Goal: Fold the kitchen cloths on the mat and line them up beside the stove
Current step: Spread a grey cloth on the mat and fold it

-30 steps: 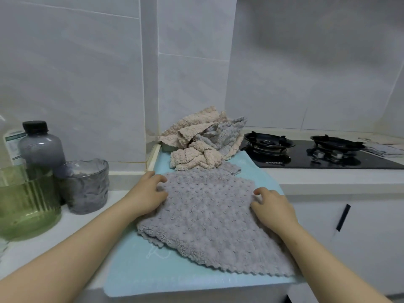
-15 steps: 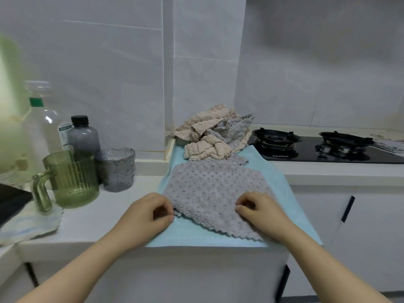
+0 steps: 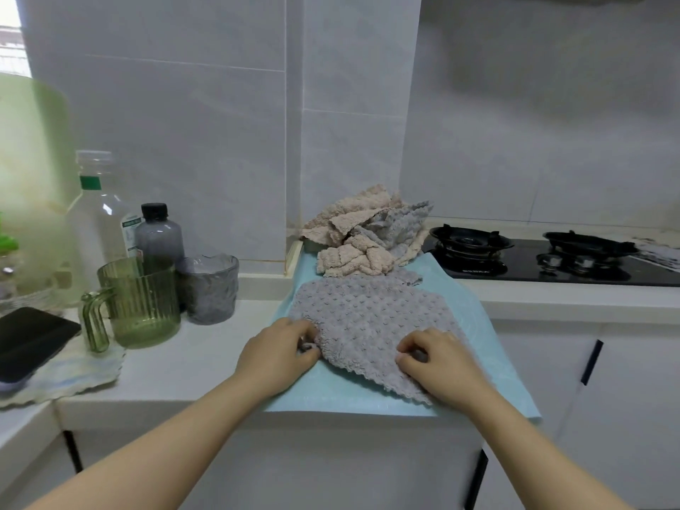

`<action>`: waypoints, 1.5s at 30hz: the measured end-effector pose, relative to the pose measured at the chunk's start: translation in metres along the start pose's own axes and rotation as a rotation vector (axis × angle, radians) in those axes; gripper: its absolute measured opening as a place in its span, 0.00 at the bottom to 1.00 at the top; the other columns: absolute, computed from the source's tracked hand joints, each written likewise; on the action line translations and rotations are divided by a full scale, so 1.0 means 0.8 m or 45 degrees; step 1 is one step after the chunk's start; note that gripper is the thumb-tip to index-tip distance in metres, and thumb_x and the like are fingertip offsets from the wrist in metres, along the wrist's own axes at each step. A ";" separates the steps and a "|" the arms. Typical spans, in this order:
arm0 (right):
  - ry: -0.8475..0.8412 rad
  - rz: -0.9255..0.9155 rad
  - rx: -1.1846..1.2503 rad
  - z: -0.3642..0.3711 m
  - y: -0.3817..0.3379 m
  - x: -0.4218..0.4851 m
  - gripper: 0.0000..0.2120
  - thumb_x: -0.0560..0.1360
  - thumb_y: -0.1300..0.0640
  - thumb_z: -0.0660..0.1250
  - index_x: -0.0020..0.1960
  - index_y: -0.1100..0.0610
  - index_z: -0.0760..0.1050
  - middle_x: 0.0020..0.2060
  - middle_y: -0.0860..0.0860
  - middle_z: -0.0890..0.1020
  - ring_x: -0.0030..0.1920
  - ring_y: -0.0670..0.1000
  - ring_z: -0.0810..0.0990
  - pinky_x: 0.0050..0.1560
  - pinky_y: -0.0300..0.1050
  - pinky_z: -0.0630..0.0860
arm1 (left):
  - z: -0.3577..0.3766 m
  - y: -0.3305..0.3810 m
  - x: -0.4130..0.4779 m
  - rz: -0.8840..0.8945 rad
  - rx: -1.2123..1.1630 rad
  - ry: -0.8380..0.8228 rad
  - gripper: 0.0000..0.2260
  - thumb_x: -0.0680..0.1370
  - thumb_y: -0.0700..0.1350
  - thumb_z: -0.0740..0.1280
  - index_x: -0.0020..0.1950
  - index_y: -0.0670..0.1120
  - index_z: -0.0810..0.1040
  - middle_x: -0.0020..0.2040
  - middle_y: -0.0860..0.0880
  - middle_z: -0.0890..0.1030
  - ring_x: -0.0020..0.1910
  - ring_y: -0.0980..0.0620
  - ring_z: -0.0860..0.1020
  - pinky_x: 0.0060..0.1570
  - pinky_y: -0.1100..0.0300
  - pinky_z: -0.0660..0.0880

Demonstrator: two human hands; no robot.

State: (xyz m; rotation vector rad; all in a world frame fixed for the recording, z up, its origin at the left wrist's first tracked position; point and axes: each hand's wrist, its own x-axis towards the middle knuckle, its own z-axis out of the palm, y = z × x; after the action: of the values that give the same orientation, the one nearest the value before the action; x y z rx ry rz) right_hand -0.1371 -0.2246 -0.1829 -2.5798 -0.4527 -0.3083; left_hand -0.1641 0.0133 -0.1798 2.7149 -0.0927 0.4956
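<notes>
1. Kitchen cloths (image 3: 371,300) are lying at the right end of the white stone countertop (image 3: 206,358). All of them are on the mat, and none is lined up beside the stove yet.
2. Black glass two-burner gas stove (image 3: 552,268) is sitting just to the right of the mat's far half.
3. Light-blue rectangular mat (image 3: 493,355) is running from the wall to the counter's front edge, where its near edge is overhanging slightly.
4. Grey dimpled plush cloth (image 3: 371,325) is lying spread open and unfolded on the mat. It is sitting askew, with one scalloped corner pointing toward the front edge.
5. Crumpled pile of beige and grey plush cloths (image 3: 360,237) is sitting at the mat's far end, touching the spread cloth's far edge.
6. Left hand (image 3: 276,357) is pinching the cloth's near-left corner with curled fingers. Right hand (image 3: 438,362) is pinching the near edge in the same way.
7. Recommended handling for the first fold, as a judgement:
   - Lift both pinched points together and level.
   - Carry the near edge onto the far edge and match the scalloped borders.
   - Stop short of the pile.
   - Press the crease flat, since the soft plush is likely to be sagging and slipping.
</notes>
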 end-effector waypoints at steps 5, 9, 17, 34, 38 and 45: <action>-0.011 0.005 -0.004 -0.001 -0.001 -0.002 0.08 0.74 0.48 0.64 0.52 0.47 0.76 0.47 0.45 0.75 0.54 0.48 0.69 0.50 0.42 0.67 | 0.002 -0.008 -0.002 0.075 -0.038 0.050 0.05 0.77 0.49 0.64 0.49 0.50 0.77 0.46 0.54 0.71 0.48 0.52 0.73 0.42 0.60 0.65; -0.024 -0.019 0.086 -0.005 -0.002 -0.007 0.05 0.74 0.48 0.65 0.47 0.48 0.77 0.44 0.43 0.78 0.49 0.46 0.73 0.47 0.40 0.70 | -0.007 -0.023 -0.017 0.152 -0.127 0.188 0.05 0.74 0.51 0.65 0.42 0.50 0.76 0.43 0.54 0.72 0.46 0.53 0.72 0.41 0.63 0.66; -0.050 -0.071 0.064 -0.007 -0.022 -0.022 0.22 0.66 0.30 0.55 0.46 0.44 0.76 0.42 0.42 0.81 0.46 0.45 0.78 0.50 0.49 0.75 | -0.034 -0.045 -0.050 0.227 -0.271 0.070 0.07 0.65 0.57 0.57 0.37 0.57 0.68 0.43 0.55 0.80 0.44 0.55 0.76 0.46 0.61 0.72; -0.078 -0.286 -0.235 -0.008 -0.029 -0.046 0.14 0.74 0.58 0.57 0.57 0.52 0.74 0.50 0.47 0.79 0.51 0.48 0.75 0.48 0.43 0.74 | -0.026 -0.044 -0.034 0.218 -0.042 -0.109 0.13 0.74 0.48 0.63 0.56 0.51 0.79 0.52 0.51 0.80 0.49 0.55 0.74 0.45 0.71 0.66; -0.058 -0.175 -0.201 -0.019 -0.009 -0.050 0.15 0.73 0.60 0.58 0.58 0.52 0.75 0.53 0.45 0.79 0.53 0.46 0.75 0.51 0.40 0.73 | -0.031 -0.045 -0.039 0.190 -0.218 -0.180 0.09 0.66 0.50 0.63 0.44 0.60 0.76 0.49 0.55 0.79 0.48 0.60 0.75 0.46 0.75 0.67; 0.007 0.096 -0.145 -0.046 0.029 -0.059 0.14 0.72 0.63 0.60 0.52 0.51 0.78 0.46 0.42 0.77 0.48 0.44 0.73 0.47 0.39 0.71 | -0.033 -0.049 -0.043 0.194 -0.363 -0.155 0.15 0.75 0.41 0.68 0.41 0.63 0.75 0.47 0.60 0.79 0.48 0.62 0.76 0.44 0.77 0.68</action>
State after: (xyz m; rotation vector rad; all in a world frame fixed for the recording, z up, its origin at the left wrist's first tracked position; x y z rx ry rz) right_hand -0.1767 -0.2750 -0.1759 -2.6982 -0.3446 -0.3228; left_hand -0.1999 0.0595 -0.1830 2.4658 -0.3763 0.3299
